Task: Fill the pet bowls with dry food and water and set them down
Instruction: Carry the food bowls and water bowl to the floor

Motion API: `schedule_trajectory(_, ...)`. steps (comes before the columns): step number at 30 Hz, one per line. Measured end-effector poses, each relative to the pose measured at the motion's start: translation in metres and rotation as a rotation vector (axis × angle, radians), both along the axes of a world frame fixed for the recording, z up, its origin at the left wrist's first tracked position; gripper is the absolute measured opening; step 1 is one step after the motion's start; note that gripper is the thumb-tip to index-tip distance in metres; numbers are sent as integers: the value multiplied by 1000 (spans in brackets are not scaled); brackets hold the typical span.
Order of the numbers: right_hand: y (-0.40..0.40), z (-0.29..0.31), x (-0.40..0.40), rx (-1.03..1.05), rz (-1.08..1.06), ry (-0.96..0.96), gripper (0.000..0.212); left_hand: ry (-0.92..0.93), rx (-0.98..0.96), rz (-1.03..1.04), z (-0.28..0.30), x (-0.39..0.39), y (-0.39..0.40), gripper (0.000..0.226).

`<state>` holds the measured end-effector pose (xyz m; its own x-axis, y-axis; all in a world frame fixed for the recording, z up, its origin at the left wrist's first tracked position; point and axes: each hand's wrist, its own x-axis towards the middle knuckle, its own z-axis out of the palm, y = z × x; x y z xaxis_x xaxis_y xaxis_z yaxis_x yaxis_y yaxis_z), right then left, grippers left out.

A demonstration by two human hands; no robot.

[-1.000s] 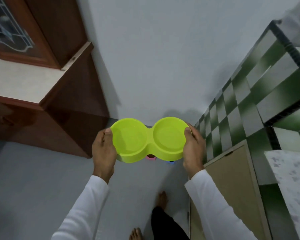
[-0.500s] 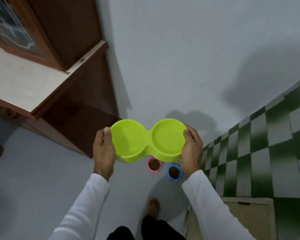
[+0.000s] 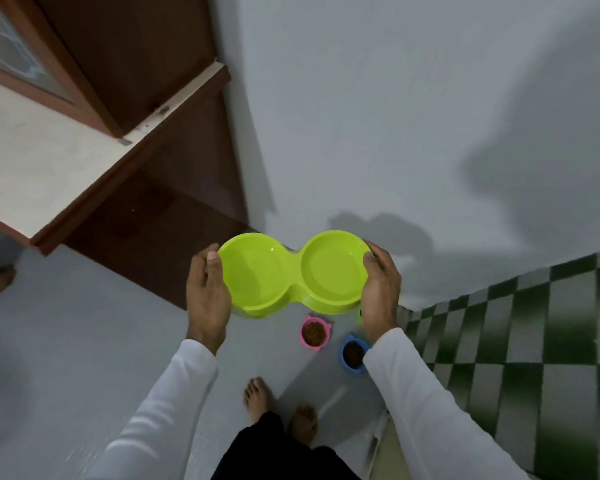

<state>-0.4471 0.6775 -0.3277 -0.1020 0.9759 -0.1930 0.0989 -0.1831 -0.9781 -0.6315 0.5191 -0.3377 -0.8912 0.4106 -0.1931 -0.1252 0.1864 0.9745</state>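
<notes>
Bare feet (image 3: pixel 279 410) stand on the grey floor (image 3: pixel 84 358). Just ahead of them on that floor sit a blue bowl (image 3: pixel 352 353) and a pink bowl (image 3: pixel 314 332), each holding brown dry food. Above these, both hands carry a lime-green double bowl (image 3: pixel 293 273) level in the air: the left hand (image 3: pixel 207 294) grips its left end, the right hand (image 3: pixel 380 292) its right end, thumbs hooked over the rim. Beyond stand a dark wooden cabinet (image 3: pixel 160 188) and a pale wall (image 3: pixel 378 116).
</notes>
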Motion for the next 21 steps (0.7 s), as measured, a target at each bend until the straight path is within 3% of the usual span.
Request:
schedule_trajectory(3, 17, -17, -11, 15, 34, 10, 27, -31, -21, -16, -21, -14, 14, 41)
schedule_trajectory(9, 48, -65, -35, 10, 57, 11, 23, -96, -34, 8, -62, -33, 40, 35)
schedule_trajectory(13, 70, -106, -48, -7, 78, 11, 24, -101, -50, 23, -98, -41, 58, 43)
schedule_trajectory(21, 115, -205, -76, -39, 161, -10, 26, -113, -44, 101, -206, -51, 85, 43)
